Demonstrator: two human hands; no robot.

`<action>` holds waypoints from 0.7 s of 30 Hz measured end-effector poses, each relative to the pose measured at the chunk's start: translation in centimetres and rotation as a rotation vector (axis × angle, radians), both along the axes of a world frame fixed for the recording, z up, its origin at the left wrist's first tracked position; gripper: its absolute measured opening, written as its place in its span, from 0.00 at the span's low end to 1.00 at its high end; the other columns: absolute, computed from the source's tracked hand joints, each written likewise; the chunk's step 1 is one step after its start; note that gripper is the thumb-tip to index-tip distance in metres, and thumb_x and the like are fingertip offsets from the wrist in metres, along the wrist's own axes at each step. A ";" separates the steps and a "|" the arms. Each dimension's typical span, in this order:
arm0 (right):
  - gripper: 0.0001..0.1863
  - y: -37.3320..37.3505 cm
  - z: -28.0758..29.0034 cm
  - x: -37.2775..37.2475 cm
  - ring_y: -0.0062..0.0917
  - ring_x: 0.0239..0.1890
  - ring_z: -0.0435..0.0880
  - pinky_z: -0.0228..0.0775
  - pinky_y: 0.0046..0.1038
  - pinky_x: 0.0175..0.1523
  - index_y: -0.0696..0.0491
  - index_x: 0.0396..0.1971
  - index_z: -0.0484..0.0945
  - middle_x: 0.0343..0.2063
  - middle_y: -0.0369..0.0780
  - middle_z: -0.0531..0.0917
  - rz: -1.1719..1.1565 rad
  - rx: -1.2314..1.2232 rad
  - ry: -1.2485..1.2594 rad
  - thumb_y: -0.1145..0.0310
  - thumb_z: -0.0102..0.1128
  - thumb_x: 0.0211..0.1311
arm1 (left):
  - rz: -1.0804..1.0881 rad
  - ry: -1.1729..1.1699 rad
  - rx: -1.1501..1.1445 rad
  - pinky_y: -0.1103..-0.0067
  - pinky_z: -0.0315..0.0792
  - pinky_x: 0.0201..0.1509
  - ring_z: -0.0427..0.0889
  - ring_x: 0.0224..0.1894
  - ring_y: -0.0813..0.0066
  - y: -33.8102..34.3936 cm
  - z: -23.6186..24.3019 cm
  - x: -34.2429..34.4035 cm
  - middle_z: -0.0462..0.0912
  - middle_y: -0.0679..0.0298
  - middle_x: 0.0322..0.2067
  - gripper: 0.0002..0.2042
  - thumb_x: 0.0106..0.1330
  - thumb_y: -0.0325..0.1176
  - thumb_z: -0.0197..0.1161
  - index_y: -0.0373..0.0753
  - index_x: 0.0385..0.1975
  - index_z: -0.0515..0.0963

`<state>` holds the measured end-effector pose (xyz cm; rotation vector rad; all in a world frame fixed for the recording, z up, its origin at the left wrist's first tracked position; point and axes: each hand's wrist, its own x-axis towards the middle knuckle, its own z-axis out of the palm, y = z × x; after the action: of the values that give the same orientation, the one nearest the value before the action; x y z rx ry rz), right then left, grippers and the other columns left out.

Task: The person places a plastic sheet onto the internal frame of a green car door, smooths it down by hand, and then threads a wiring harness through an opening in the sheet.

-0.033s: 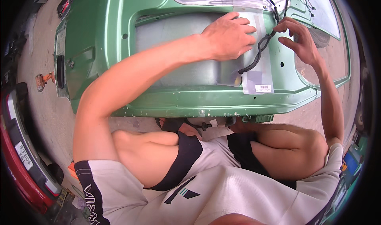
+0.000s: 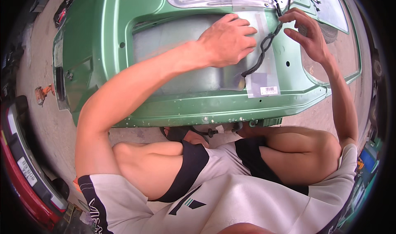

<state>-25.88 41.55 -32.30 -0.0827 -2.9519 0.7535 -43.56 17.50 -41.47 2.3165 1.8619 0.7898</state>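
A green vehicle door (image 2: 185,106) lies flat in front of me. Across its long opening sits a clear plastic sheet (image 2: 165,52), with a taped strip carrying a white label (image 2: 268,90) along its right side. My left hand (image 2: 229,40) is open, its fingers spread flat over the sheet and the strip's upper left part. A black, tape-wrapped wiring harness (image 2: 261,57) runs over the strip, its lower end at the sheet's edge. At the harness's upper part, my right hand (image 2: 307,34) has its fingertips against the wiring; the thumb stands apart from them.
A silver metal plate (image 2: 194,1) with more cable fills the door's far side. The window frame (image 2: 358,65) extends right. An orange power drill (image 2: 42,94) lies on the floor at left, near a red bumper (image 2: 24,192). My knees are close to the door's near edge.
The view has shifted slightly, so the door appears a little farther left. Both hands stay at nearly the same places on the sheet and the harness.
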 end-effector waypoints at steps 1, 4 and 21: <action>0.18 -0.2 0.2 -1.0 0.29 0.47 0.83 0.73 0.33 0.49 0.54 0.48 0.85 0.42 0.38 0.84 -0.056 -0.035 0.121 0.65 0.74 0.60 | 0.021 -0.072 0.050 0.58 0.67 0.73 0.77 0.67 0.59 -1.4 -0.2 -0.1 0.84 0.59 0.59 0.09 0.69 0.35 0.68 0.43 0.46 0.87; 0.11 -1.7 2.8 -2.0 0.26 0.39 0.82 0.72 0.26 0.47 0.56 0.40 0.82 0.37 0.37 0.83 -0.157 -0.022 0.403 0.62 0.65 0.75 | 0.038 -0.167 0.081 0.57 0.67 0.72 0.76 0.67 0.54 -3.9 -0.2 -0.5 0.84 0.59 0.59 0.08 0.68 0.31 0.69 0.41 0.45 0.87; 0.20 -4.8 -4.2 -13.5 0.47 0.54 0.75 0.70 0.42 0.58 0.56 0.51 0.76 0.52 0.49 0.75 -0.033 0.089 0.659 0.63 0.71 0.66 | -0.147 -0.058 -0.101 0.51 0.61 0.74 0.70 0.73 0.51 -1.4 0.3 0.5 0.78 0.58 0.65 0.15 0.71 0.37 0.66 0.49 0.56 0.86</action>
<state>-39.36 36.73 -36.47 0.1044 -2.3418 0.5134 -43.07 16.05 -41.17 2.3108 1.6456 0.7192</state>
